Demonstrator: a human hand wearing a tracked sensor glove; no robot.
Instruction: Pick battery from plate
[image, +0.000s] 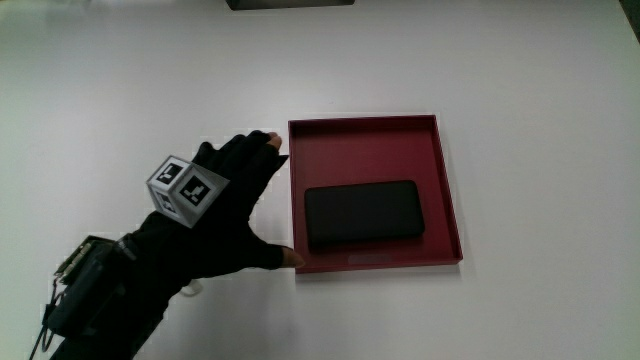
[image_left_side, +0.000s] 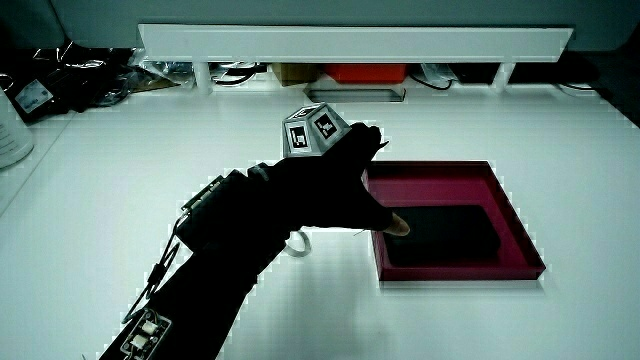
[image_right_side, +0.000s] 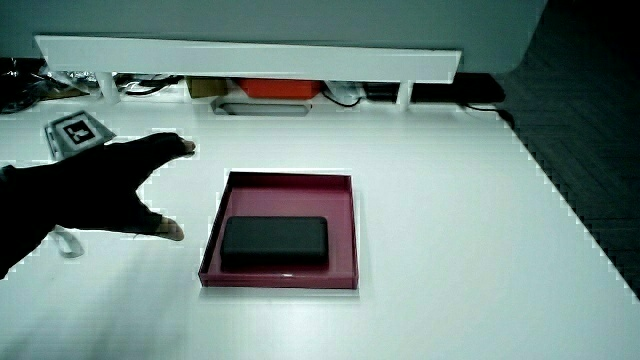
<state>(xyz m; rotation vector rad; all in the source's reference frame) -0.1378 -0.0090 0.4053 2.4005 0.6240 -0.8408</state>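
A flat black battery lies in a square dark red plate, in the part nearer to the person. Both side views show the battery in the plate. The hand in its black glove hovers over the table just beside the plate, fingers spread and holding nothing. Its thumb tip reaches the plate's near corner, and its fingertips point at the plate's rim. It shows in both side views too. A patterned cube sits on its back.
A low white partition runs along the table's edge farthest from the person, with cables and an orange box under it. A small white loop lies on the table under the hand.
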